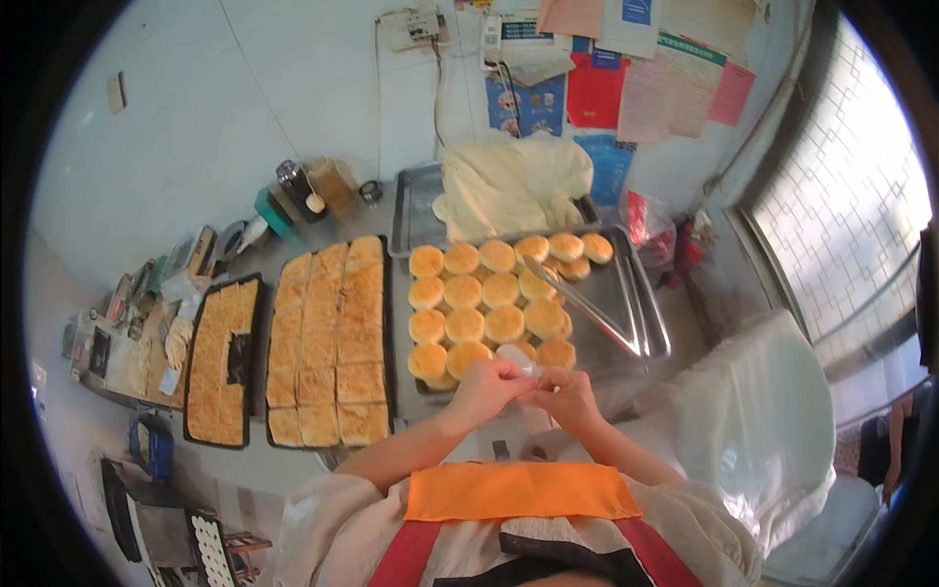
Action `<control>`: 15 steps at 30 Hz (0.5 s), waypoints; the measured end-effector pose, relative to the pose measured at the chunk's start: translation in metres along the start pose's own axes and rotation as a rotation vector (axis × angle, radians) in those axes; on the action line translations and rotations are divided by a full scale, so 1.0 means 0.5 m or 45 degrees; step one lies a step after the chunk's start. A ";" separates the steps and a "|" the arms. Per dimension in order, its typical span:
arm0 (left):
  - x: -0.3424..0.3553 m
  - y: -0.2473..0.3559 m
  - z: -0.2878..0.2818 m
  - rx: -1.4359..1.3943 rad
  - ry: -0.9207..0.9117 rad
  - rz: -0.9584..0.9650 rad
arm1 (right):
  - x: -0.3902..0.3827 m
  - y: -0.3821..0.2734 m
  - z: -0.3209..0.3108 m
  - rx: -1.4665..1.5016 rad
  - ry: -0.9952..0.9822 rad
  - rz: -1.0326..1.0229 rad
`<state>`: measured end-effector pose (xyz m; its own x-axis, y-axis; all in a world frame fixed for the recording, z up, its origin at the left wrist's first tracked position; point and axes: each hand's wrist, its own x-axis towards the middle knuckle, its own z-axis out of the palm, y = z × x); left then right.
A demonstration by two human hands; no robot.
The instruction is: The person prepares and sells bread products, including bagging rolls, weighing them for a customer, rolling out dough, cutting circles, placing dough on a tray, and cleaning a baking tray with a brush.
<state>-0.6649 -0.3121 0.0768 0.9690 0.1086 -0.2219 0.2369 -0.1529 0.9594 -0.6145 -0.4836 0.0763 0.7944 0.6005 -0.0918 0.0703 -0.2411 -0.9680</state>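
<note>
My left hand [486, 393] and my right hand [569, 401] meet in front of my apron, the fingers of both pinched on a thin, translucent plastic bag [518, 359]. Part of the bag stands above the fingers and a pale strip hangs below them. Just beyond lies a metal tray [618, 262] with rows of round golden buns [501, 290], a few stacked at its far right. Metal tongs [595, 311] rest across the buns and the bare side of the tray, apart from my hands.
Two dark trays of square-cut flatbread [337, 293] [217, 352] sit on the left. Behind the buns, a cream cloth [518, 186] covers another tray [416, 210]. A thermos [296, 186] and jars stand by the wall. Clear plastic sheeting [763, 421] bulges at my right.
</note>
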 end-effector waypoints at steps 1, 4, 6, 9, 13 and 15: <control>0.022 0.000 -0.037 0.017 0.032 -0.001 | 0.043 -0.003 0.004 0.354 0.018 0.066; 0.145 -0.029 -0.165 0.290 0.065 -0.011 | 0.178 -0.002 -0.001 1.465 0.190 0.319; 0.263 -0.053 -0.293 0.812 0.092 -0.033 | 0.253 -0.055 -0.038 1.540 0.405 0.160; 0.522 -0.094 -0.467 -0.094 -0.300 -0.094 | 0.325 -0.127 -0.087 1.497 0.605 -0.028; 0.889 -0.049 -0.572 -0.044 0.465 -0.129 | 0.397 -0.137 -0.072 1.128 0.365 -0.068; 1.040 -0.028 -0.564 0.370 0.732 -0.189 | 0.415 -0.135 -0.044 0.783 0.304 0.048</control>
<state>-0.1844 0.0235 -0.0030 0.7516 0.6439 -0.1430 0.4526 -0.3457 0.8220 -0.4413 -0.3597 0.1278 0.9067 0.3972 -0.1421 -0.2610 0.2634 -0.9287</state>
